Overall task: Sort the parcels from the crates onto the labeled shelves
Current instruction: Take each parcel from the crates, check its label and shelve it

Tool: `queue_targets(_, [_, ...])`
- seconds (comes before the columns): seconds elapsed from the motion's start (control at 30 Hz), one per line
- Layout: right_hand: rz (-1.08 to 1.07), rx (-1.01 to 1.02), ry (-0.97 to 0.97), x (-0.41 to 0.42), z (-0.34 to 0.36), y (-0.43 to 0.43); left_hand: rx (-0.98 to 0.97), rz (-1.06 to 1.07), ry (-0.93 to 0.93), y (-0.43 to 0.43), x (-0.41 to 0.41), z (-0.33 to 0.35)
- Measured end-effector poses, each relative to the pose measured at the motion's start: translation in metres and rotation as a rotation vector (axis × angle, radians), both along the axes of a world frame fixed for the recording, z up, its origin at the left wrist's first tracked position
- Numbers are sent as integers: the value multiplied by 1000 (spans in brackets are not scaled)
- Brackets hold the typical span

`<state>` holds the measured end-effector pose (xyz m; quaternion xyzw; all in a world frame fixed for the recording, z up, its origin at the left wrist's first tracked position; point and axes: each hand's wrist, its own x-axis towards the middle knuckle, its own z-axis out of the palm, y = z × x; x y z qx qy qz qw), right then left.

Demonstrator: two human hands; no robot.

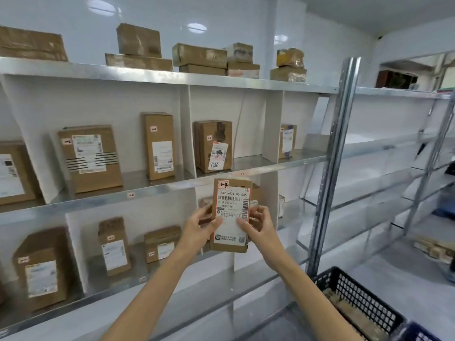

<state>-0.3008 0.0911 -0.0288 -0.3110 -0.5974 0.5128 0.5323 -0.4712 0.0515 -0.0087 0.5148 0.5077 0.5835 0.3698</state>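
Now | left hand (200,227) + right hand (260,223): fingers clamped on upright parcel (231,200) | before shelves (160,187)

A glossy white wall (73,13) is seen across the back, and several bright oval light reflections (197,27) are thrown on it near the top. A white ceiling (369,8) is met at the upper right, where a small dark dome (380,37), possibly a security camera, is fixed in the corner. Below it, a rectangular opening (418,67) is cut in the right-hand wall, and dark brownish shapes (394,80) are seen within it. A pale grey floor (398,279) is shown at the lower right, and a blue object (446,205) is cut off by the right edge.
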Motion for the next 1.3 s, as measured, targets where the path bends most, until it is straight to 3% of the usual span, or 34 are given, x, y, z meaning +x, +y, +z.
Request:
queue_targets(0.47, [-68, -15, 0, 130, -10, 95, 36, -87, 6, 109, 125, -11])
queue_targets(0.9, [-160, -60, -38, 175, -25, 164, 14, -117, 18, 188, 168, -26])
queue_targets(1.3, [-241, -62, -53, 221, -18, 287, -5, -198, 14, 326, 214, -17])
